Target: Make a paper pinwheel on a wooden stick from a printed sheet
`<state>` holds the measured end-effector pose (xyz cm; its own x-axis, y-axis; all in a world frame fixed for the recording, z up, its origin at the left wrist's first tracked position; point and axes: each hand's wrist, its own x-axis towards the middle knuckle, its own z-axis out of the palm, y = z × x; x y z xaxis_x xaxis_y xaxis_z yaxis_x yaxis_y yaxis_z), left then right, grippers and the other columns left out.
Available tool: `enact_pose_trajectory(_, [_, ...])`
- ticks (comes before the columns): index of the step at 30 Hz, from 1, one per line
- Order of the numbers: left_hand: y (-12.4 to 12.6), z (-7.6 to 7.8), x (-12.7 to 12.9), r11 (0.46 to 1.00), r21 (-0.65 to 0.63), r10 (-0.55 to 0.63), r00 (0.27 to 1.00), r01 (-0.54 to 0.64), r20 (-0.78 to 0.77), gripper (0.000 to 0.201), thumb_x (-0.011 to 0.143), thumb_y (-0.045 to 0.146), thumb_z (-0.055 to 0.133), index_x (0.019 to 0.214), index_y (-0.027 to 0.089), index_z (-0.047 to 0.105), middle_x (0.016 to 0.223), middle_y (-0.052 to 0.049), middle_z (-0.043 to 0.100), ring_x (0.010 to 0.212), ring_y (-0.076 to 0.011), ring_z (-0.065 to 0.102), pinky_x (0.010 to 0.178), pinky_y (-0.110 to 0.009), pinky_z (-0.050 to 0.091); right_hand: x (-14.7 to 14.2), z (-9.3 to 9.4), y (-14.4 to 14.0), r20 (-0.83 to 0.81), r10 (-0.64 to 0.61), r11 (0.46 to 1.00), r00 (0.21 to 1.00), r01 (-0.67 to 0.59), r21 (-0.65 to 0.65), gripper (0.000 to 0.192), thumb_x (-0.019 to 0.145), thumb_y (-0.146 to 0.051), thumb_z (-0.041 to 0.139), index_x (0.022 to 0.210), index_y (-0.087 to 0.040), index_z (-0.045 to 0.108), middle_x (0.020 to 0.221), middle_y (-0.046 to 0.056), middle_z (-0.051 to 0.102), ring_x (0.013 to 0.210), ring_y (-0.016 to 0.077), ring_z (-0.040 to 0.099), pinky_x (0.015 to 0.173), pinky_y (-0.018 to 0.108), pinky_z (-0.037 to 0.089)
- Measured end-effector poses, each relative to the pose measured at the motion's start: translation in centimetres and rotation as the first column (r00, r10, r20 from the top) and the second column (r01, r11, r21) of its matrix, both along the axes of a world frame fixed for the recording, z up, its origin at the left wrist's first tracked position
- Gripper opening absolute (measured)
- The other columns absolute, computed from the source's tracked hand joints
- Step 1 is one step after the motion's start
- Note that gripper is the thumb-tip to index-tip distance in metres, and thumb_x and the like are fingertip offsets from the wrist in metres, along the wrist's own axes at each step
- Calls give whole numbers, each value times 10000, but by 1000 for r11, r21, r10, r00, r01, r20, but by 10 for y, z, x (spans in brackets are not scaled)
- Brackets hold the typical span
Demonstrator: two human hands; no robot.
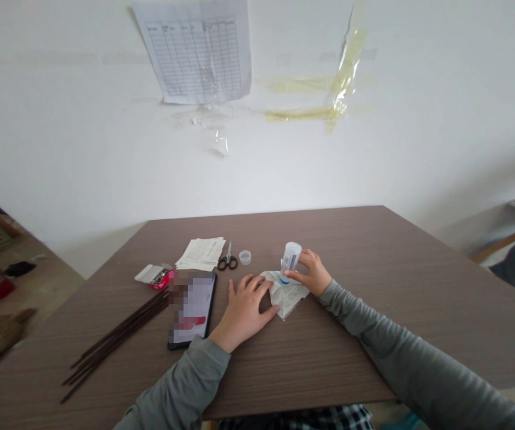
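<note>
Folded printed paper triangle lies near the table's middle, pinned flat by the left hand, fingers spread, so it cannot slide. Right hand grips a white glue stick, tip down on the paper's far edge.

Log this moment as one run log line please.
left hand flat on folded paper | right hand presses glue stick tip-down on paper

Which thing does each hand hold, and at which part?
The right hand holds the glue stick around its body. The left hand only presses the paper.
</note>
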<state>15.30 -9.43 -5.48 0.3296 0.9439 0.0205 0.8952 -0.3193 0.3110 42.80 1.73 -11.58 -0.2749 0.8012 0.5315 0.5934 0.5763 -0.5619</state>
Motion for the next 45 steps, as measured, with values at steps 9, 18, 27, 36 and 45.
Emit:
enact_pose_trajectory(9, [-2,4,5,1000,12,12,1000,-12,-3,591,1154,453,911,1736,366,851,1874,-165,773,1799,-550,609,1528,-1012,321,-6,-9,-1,94,1,997,996,-8,81,366,1083,-665,1031,999,-336,896,1173,109,940,1229,414,836,1323,712,626])
enact_pose_trajectory(18, [-2,4,6,1000,17,25,1000,-24,-12,594,1138,469,929,1721,375,861,1856,-160,783,1766,-545,631,1524,-1006,331,-8,-10,-2,128,10,998,992,-18,63,303,1090,-578,1044,993,-341,883,1147,91,935,1280,417,822,1399,757,554])
enact_pose_trajectory(27, [-2,5,7,1000,13,24,999,-24,-28,594,1148,463,922,1733,380,852,1870,-154,778,1793,-544,617,1527,-1010,330,-11,-8,-5,121,4,998,993,-11,56,257,1041,-525,1095,1026,-353,904,1204,91,958,1330,434,824,1431,803,515])
enact_pose_trajectory(36, [-3,7,8,999,13,31,999,-30,-16,588,1136,464,937,1715,385,869,1849,-153,793,1789,-557,623,1526,-1013,334,-8,-9,-3,122,22,998,992,-30,62,257,1088,-575,1046,1051,-362,907,1214,94,960,1332,428,818,1440,801,517])
enact_pose_trajectory(45, [-2,7,8,1000,-3,26,999,-26,-24,600,1156,463,905,1744,354,849,1880,-168,771,1804,-559,600,1528,-1022,305,-8,-8,-3,119,16,998,993,-22,56,258,1087,-563,1045,1040,-356,900,1218,97,964,1351,430,825,1453,818,503])
